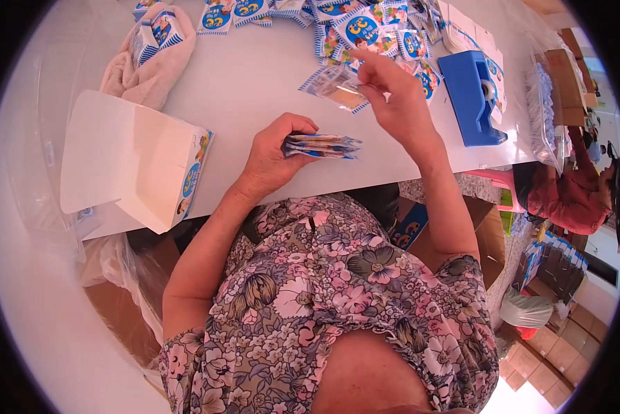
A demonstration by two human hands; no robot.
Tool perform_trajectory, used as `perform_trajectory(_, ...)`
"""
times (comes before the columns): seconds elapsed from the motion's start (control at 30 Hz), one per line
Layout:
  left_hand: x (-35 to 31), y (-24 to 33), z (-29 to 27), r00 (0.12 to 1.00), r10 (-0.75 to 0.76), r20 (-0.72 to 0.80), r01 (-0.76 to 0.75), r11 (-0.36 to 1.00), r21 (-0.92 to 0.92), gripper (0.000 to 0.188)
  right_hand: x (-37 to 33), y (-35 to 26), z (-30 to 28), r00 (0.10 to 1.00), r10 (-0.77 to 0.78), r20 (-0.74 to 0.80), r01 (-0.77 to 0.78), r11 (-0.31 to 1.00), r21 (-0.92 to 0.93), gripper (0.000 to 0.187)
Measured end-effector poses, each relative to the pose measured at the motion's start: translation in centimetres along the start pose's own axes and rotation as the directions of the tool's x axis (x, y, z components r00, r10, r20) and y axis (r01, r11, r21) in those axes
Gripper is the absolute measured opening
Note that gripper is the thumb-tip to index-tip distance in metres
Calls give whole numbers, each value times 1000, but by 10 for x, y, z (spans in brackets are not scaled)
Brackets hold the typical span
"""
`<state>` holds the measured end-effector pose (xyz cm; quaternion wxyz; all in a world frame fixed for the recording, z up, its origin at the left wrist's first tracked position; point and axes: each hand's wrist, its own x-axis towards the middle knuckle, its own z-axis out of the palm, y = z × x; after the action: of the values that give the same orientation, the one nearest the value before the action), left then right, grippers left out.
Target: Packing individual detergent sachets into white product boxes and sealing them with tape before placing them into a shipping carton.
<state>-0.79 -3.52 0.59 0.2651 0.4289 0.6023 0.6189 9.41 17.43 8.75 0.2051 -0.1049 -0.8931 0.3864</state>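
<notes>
A stack of small flat packets [327,146], seen edge-on, is gripped in my left hand [270,155] over the table's near edge. Up and to the right, my right hand [401,100] pinches a single packet [332,85] by its right side. That packet has blue-striped ends and a see-through face with something tan inside. Just beyond my right hand lies a heap of printed blue and white packets [365,31]. An open white carton [159,162] with its lid folded back stands left of my left hand.
A blue tape dispenser [467,103] sits at the table's right, beside flat printed cartons [472,34]. On the far left, small boxes [163,29] rest on a crumpled pinkish cloth [148,72]. Another person in red [565,196] is off to the right, near stacked cardboard boxes [558,355].
</notes>
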Motion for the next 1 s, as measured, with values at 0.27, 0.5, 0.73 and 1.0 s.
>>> perform_trajectory(0.27,-1,3,3,996,-91,-23,90,995,-37,44,-17,11,15,988,-99,120,112,987,-112,39)
perform_trajectory(0.5,5,9,9,985,100,-141,-88,992,89,58,-29,18,13,995,63,83,-58,996,-67,33)
perform_trajectory(0.73,-8,-7,0,994,-107,7,108,994,-23,54,-34,34,-12,972,200,-122,-195,980,50,21)
perform_trajectory(1.0,13,5,16,995,1,98,-19,983,181,42,-57,118,-60,972,-35,-233,-131,742,-658,33)
